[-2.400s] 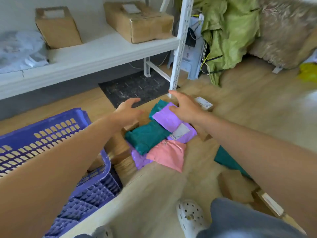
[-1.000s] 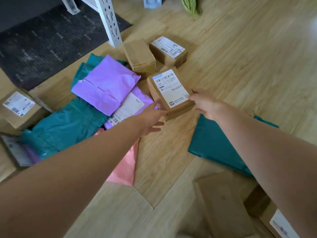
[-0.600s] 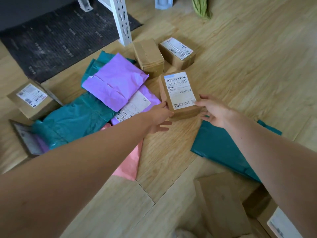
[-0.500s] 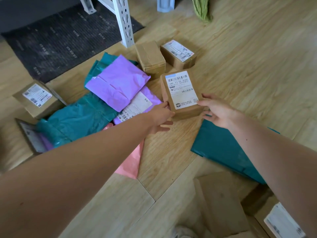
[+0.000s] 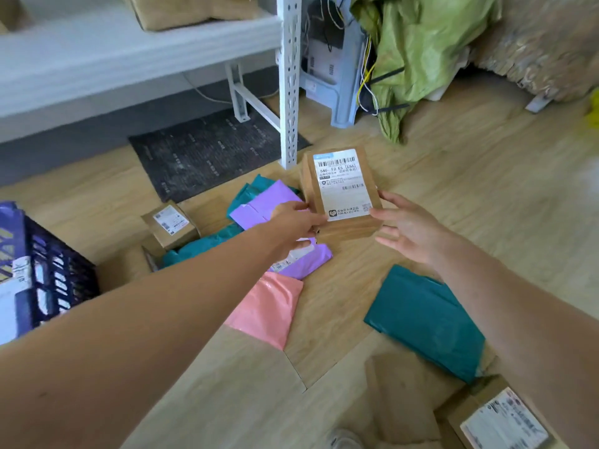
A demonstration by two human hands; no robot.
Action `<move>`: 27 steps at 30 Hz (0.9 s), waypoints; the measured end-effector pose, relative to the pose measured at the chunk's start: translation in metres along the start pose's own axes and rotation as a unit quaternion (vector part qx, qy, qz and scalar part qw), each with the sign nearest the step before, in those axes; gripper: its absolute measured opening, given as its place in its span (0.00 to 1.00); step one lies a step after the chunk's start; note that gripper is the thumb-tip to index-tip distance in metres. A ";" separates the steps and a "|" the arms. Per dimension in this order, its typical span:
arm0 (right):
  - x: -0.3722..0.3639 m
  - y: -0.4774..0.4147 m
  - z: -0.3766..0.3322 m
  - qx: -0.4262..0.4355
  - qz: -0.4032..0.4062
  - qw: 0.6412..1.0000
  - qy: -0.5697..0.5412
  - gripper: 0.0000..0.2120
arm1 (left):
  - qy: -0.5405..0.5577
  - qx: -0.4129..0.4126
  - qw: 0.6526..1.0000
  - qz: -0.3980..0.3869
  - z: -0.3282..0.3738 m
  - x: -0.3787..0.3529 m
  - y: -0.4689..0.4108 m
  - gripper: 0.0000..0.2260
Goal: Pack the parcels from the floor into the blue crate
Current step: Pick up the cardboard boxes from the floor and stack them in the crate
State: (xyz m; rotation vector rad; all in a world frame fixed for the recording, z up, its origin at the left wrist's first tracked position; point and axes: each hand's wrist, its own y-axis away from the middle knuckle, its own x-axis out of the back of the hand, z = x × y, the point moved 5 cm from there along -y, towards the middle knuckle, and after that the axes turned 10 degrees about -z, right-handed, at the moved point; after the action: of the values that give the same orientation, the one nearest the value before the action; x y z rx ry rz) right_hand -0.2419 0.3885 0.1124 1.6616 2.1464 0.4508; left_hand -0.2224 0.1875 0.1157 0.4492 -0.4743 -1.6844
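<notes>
A brown cardboard box with a white shipping label is held up above the floor pile. My left hand pinches its lower left corner, thumb on top. My right hand is spread with straight fingers at the box's right side. Below lie a purple mailer, a pink mailer, a teal mailer and a second teal mailer. A small labelled box sits left of the pile. The blue crate stands at the far left edge, partly cut off.
A white shelf post stands just behind the pile on a dark mat. Green cloth and a pale blue stool are at the back. Two more cardboard parcels lie near my feet.
The labelled box has come up off the floor, held by my left hand, while my right hand has opened beside it. The view has tilted up and the crate has come into sight.
</notes>
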 end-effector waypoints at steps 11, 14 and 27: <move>-0.132 0.078 -0.086 0.092 -0.078 0.992 0.035 0.26 | 0.022 -0.064 0.996 0.065 0.058 0.088 0.149 0.23; -0.174 0.093 -0.095 0.108 -0.099 0.988 0.052 0.26 | 0.025 -0.078 0.992 0.093 0.062 0.121 0.193 0.25; -0.395 0.139 -0.094 0.122 -0.250 0.957 0.086 0.27 | -0.007 -0.105 0.971 0.215 0.027 0.274 0.369 0.09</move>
State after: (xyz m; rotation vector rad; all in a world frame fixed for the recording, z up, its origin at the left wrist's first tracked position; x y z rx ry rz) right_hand -0.0819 0.0384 0.3028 1.1475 2.7283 0.1883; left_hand 0.0245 -0.1365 0.3300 0.1627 -0.3666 -1.3006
